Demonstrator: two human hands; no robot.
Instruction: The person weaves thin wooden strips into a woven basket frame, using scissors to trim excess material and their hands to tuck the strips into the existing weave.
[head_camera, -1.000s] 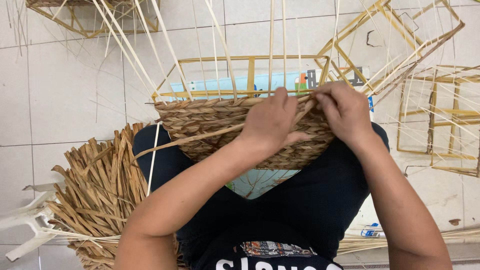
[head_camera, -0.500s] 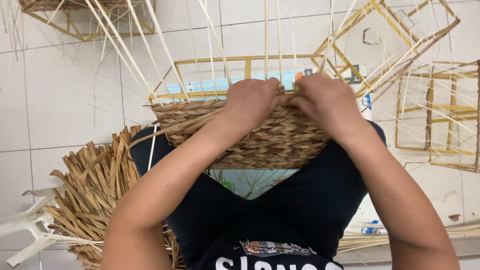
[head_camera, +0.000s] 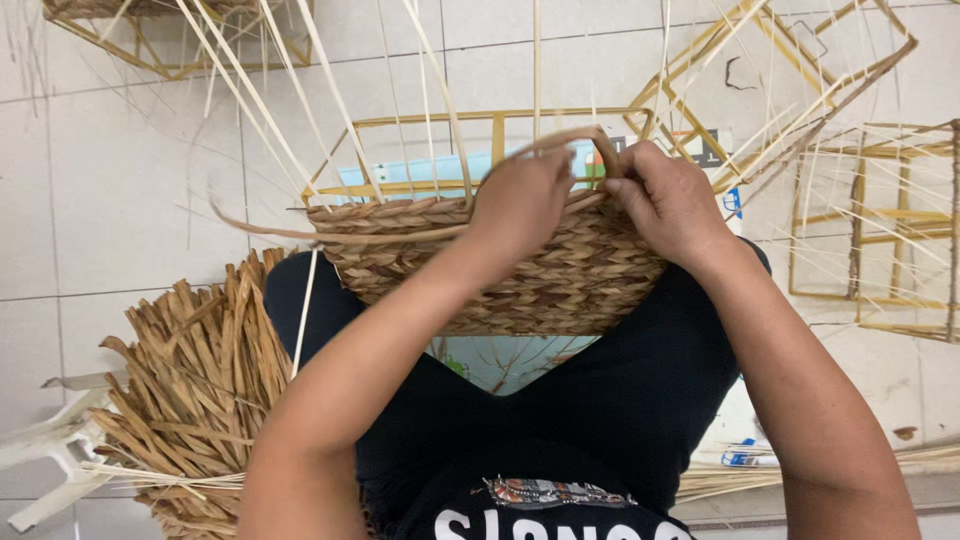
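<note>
Strand (head_camera: 585, 140) now looped up; both hands (head_camera: 525, 200) (head_camera: 670, 200) pinch it at basket (head_camera: 500, 270) rim

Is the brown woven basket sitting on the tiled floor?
No, the brown woven basket rests on the person's lap, with both hands gripping its upper rim.

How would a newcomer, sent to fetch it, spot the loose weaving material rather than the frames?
Start at the person's lap, where both hands work a half-woven basket. Look to its left on the tiled floor: the bundle of dried strands lies there. Unlike the open yellow frames nearby, it is a dense tan heap.
</note>
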